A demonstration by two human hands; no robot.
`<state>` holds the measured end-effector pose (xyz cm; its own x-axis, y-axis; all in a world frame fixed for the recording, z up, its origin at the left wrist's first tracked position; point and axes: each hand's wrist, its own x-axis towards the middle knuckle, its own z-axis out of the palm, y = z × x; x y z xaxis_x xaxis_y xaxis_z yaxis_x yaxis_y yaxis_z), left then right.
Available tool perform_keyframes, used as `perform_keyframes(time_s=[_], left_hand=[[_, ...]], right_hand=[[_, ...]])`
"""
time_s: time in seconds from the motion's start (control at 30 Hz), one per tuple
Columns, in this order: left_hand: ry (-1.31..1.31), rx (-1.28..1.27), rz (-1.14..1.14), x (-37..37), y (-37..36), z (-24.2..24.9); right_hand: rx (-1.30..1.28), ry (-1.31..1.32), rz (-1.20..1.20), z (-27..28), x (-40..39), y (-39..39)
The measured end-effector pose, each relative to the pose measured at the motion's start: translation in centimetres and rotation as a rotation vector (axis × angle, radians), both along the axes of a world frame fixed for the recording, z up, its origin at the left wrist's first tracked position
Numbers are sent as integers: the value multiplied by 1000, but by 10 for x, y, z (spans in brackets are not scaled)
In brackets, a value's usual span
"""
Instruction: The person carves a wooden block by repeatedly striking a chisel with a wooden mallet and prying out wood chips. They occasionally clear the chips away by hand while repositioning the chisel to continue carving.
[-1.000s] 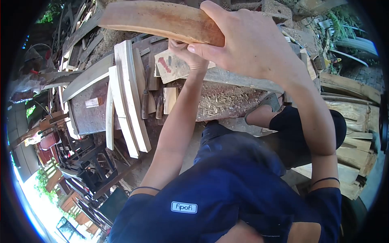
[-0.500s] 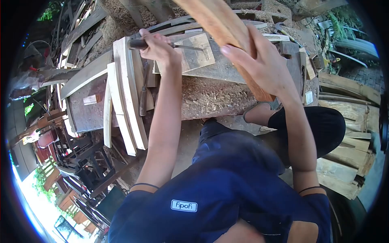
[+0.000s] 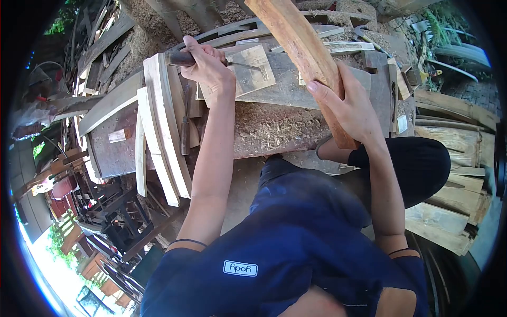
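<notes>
My left hand [image 3: 210,68] is closed around the dark handle [image 3: 180,58] of a chisel. The chisel's thin metal blade [image 3: 244,65] points right, its tip at a small notch in a pale flat board [image 3: 256,84]. In my right hand [image 3: 353,108] is a long, thick wooden billet [image 3: 301,45], gripped near its lower end, with the thumb across the front face. It slants up and left, raised above the bench, and its top end leaves the frame. Part of the pale board lies hidden behind my left hand.
Wood chips [image 3: 269,129] cover the middle of the worn bench [image 3: 108,153]. Several pale curved strips [image 3: 158,121] lie left of my left arm, beside another tool with a dark handle [image 3: 185,138]. A hammer [image 3: 364,36] rests at the back right. Stacked planks [image 3: 449,206] stand at right.
The wooden billet and my right hand have shifted down and slightly right. My left hand keeps the chisel at nearly the same place on the board.
</notes>
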<state>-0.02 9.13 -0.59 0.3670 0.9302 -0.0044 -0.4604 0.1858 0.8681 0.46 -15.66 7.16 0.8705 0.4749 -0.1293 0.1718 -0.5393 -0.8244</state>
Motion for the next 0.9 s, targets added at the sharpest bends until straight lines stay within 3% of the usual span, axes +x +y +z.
perform_keyframes(time_s=[0.13, 0.2, 0.23, 0.27, 0.33, 0.37, 0.4, 0.47, 0.53, 0.6, 0.63, 0.73, 0.87, 0.9], left_hand=[[9, 51, 5, 5, -10, -3], [54, 334, 55, 14, -14, -20], [32, 180, -4, 10, -32, 1], [37, 181, -4, 13, -36, -5], [61, 552, 19, 17, -36, -28], [-88, 283, -57, 9, -43, -32], [-90, 283, -56, 7, -42, -38], [-231, -49, -176, 8, -36, -45], [-157, -23, -112, 12, -26, -24], [54, 34, 22, 0, -9, -7], [-35, -18, 61, 4, 1, -7], [-17, -315, 186, -2, 23, -11], [-34, -400, 187, -14, 23, -14], [-35, -288, 134, -15, 19, -11]], right_hand=[[-11, -36, 82, 10, 8, 13], [69, -151, 138, 34, 12, 28], [173, -208, 177, 48, 12, 37], [278, -267, 216, 63, 13, 48], [233, -352, 295, 110, 8, 66], [184, -439, 373, 122, 6, 69], [184, -441, 374, 112, 10, 71], [-334, -329, 459, 78, 20, 73], [-344, -409, 448, 67, 21, 65], [-225, -230, 313, 53, 19, 57], [-77, -253, 263, 39, 19, 53], [-26, -204, 133, 26, 12, 33], [-31, -70, 92, 12, 6, 11], [-18, -55, 73, 8, 5, 8]])
